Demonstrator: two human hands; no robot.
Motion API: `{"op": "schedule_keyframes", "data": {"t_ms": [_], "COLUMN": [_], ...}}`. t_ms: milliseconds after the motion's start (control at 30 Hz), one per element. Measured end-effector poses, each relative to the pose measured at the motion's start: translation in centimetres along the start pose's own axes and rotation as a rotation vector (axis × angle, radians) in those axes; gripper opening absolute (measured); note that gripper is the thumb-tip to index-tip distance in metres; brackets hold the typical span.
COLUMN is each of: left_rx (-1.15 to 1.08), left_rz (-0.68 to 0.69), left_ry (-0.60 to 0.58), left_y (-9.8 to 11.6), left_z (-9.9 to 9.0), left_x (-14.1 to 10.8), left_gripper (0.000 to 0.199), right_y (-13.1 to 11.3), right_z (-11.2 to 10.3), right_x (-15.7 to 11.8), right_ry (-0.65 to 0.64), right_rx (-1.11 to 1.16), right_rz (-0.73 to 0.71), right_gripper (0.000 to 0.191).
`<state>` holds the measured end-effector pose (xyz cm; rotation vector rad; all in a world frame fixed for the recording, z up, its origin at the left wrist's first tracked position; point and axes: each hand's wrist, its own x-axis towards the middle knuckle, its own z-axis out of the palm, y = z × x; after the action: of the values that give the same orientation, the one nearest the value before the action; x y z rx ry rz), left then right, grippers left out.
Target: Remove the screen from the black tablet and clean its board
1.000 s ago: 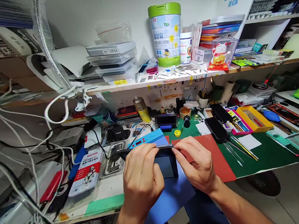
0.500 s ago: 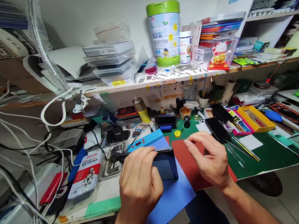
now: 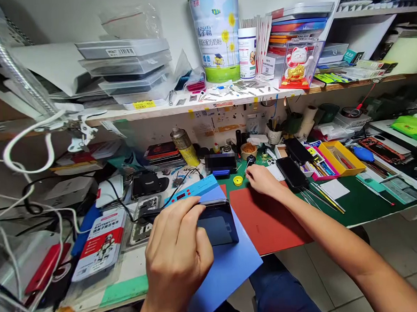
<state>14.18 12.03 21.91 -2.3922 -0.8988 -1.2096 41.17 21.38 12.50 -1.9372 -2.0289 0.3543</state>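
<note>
My left hand (image 3: 178,245) grips a dark phone (image 3: 218,223) by its upper edge, holding it tilted up over the blue mat (image 3: 232,267). My right hand (image 3: 261,178) reaches out past the red mat (image 3: 265,218), its fingers pressed together beside a small black-topped bottle (image 3: 251,160). What those fingers hold, if anything, is too small to make out. A small yellow cap (image 3: 238,180) lies on the green mat, just left of my right hand. Behind the phone is a light-blue device (image 3: 191,190) with a red display.
Right of my right hand lie a black phone (image 3: 293,172), tweezers (image 3: 326,198) and a yellow box (image 3: 343,157). A spray can (image 3: 184,145) stands at the back left. Cables hang at the far left, and a loaded shelf (image 3: 226,103) spans above the bench.
My right hand has moved forward from above the red mat to the black-topped bottle. My left hand still holds the phone. The view has shifted right and down.
</note>
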Motion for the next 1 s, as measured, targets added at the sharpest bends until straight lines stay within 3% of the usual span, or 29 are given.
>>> {"op": "schedule_keyframes", "data": {"t_ms": [100, 333, 700, 833, 1000], "left_rx": [-0.006, -0.026, -0.024, -0.026, -0.03], "left_rz": [-0.005, -0.013, -0.014, -0.014, -0.017], "left_ry": [-0.006, -0.018, -0.018, -0.025, -0.037], "left_y": [0.0, -0.1, -0.1, -0.1, 0.0], "left_z": [-0.1, 0.0, -0.2, -0.2, -0.4], "left_x": [-0.1, -0.1, -0.2, -0.2, -0.1], "left_gripper": [0.04, 0.041, 0.039, 0.04, 0.038], "right_y": [-0.3, 0.5, -0.1, -0.1, 0.8], "right_z": [0.8, 1.4, 1.6, 0.9, 0.2], "right_x": [2.1, 5.1, 6.0, 4.6, -1.0], "right_ry": [-0.102, -0.283, -0.298, -0.251, -0.144], "right_rx": [-0.043, -0.08, -0.11, -0.094, -0.043], "right_rz": [-0.012, -0.079, -0.132, -0.122, -0.086], "right_gripper": [0.036, 0.036, 0.036, 0.035, 0.021]}}
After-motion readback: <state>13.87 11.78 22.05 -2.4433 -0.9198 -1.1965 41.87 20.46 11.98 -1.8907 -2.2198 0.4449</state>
